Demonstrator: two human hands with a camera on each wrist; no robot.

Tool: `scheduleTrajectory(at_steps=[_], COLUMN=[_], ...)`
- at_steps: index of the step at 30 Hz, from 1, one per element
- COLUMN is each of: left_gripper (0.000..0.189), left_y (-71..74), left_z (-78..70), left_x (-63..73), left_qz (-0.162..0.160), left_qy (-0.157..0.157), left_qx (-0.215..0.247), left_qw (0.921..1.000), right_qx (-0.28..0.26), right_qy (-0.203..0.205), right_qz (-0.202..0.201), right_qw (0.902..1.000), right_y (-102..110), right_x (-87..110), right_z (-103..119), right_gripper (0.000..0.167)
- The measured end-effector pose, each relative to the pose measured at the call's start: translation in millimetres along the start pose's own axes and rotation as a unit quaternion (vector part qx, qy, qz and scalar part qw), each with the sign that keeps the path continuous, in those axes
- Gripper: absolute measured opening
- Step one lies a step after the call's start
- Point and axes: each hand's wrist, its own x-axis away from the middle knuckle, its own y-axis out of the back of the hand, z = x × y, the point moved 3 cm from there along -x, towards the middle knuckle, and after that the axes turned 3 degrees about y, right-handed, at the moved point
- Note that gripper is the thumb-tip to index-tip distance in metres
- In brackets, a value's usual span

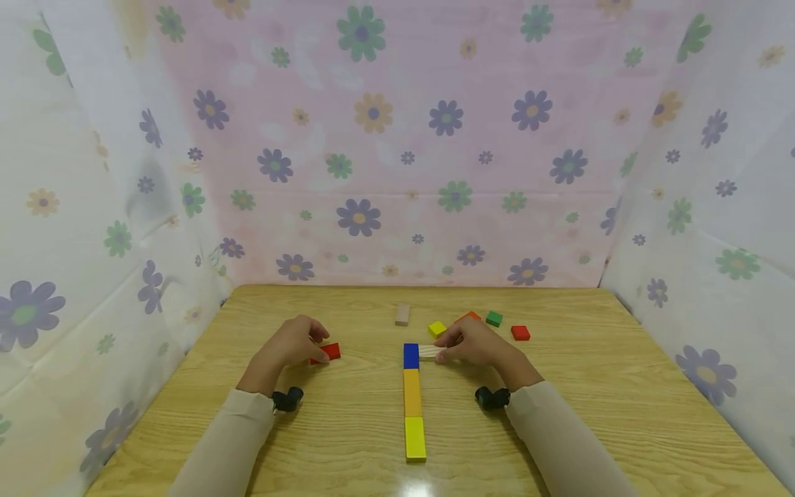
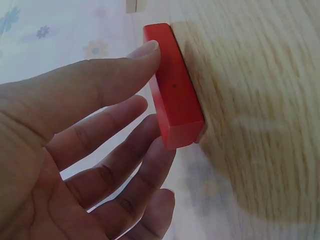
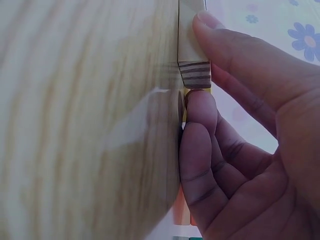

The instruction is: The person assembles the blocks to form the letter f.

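Note:
My left hand point(image 1: 295, 345) holds a red block point(image 1: 330, 351) on the table at left, thumb on its near side and fingers toward the far side. In the left wrist view the thumb presses against the red block point(image 2: 176, 82). Right of centre, my right hand point(image 1: 472, 342) grips a plain wooden block point(image 1: 428, 352), whose left end meets the blue block point(image 1: 411, 356). A striped end grain shows on the wooden block point(image 3: 194, 50) in the right wrist view. From the blue block, an orange block point(image 1: 413, 392) and a yellow block point(image 1: 415, 439) run toward me in a straight line.
Beyond the row stands a beige block point(image 1: 402, 315). Behind my right hand lie a small yellow block point(image 1: 437, 328), an orange piece point(image 1: 470, 316) partly hidden, a green block point(image 1: 494, 318) and another red block point(image 1: 520, 333). Flowered cloth point(image 1: 397, 138) surrounds the wooden table point(image 1: 348, 442).

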Motion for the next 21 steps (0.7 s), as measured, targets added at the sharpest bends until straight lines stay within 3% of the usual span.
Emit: scheduleTrajectory(at_steps=[21], left_gripper=[0.035], left_y=[-6.0], left_z=[3.6], left_x=[-4.5], left_qz=[-0.005], left_qy=[-0.009], left_qx=[-0.023], left_qw=[0.9997], right_qx=[-0.001], right_qy=[0.006], right_qz=[-0.003], right_qw=[1.0], right_y=[0.0], right_x=[1.5], right_z=[0.8], right_gripper=[0.024])
